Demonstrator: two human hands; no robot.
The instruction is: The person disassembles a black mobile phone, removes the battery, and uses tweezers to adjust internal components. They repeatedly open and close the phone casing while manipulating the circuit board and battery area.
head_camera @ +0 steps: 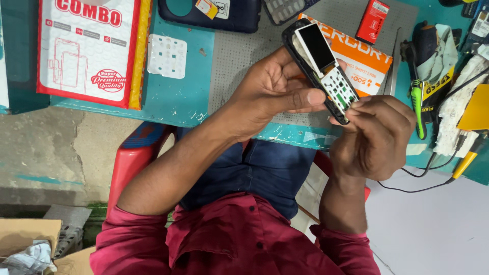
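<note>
Head view shows the left hand gripping a small black keypad phone with its front cover off, long axis running diagonally from far-left to near-right above the teal table edge. At the phone's lower end, the right hand is curled closed, fingertips pinching the casing there.

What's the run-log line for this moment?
left hand: holds opened phone | right hand: fingertips at phone's lower end | below: grey mat, orange box | right: green-handled tool

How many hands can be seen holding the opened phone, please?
2: the left hand grips the phone along its side, and the right hand pinches its lower end. No other hands show.
</note>
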